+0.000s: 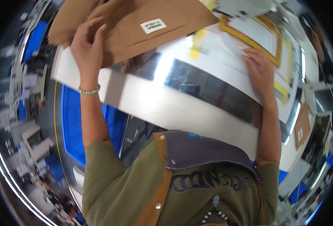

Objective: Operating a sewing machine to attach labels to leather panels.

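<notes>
My left hand is at the upper left, thumb and fingers closed on a brown fabric piece. This piece looks folded and raised, with a small white label on its face and a straight seam or slit below the label. My right hand is over the right side of the worktop, its fingers bent together at a thin whitish piece. Blur hides what that piece is made of. Beyond those fingers lies a yellow-edged rectangular frame on a white template sheet.
A shiny metal table edge runs between me and the work. Yellow tape marks the sheet. Part of a pale machine stands at the far side. Below left is a blue bin; another brown piece lies far right.
</notes>
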`<action>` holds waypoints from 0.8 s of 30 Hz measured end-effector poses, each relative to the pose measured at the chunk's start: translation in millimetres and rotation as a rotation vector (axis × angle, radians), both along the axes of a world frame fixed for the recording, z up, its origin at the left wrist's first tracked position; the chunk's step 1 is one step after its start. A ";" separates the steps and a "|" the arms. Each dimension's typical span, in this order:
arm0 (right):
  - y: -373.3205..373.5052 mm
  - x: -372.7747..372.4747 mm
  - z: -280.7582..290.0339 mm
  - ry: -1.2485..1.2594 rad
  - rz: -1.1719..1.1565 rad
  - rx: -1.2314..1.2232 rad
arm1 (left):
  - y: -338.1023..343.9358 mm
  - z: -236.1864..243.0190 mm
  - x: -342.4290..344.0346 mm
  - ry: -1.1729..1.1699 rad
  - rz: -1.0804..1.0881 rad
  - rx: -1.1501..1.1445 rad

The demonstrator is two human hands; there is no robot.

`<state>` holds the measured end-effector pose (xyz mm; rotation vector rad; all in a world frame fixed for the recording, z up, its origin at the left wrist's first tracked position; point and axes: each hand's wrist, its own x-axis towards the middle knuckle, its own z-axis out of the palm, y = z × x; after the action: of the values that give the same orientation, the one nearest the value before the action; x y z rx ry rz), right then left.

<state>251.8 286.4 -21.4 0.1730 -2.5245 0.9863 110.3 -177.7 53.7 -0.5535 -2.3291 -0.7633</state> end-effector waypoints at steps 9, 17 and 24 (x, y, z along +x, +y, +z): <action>-28.7 3.7 8.9 -0.114 -0.017 0.037 | -307.8 -83.4 225.4 -0.171 0.699 0.141; -31.9 18.8 6.4 -0.095 -0.122 -0.013 | -412.8 -219.9 395.9 -0.511 1.122 0.159; -11.8 16.4 14.9 -0.195 -0.141 -0.146 | -453.7 -220.1 357.8 -0.209 1.482 -0.140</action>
<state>268.3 274.6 -6.6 -0.1500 -2.5817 1.1742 468.1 -631.4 -166.4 1.1754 -2.1850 0.0868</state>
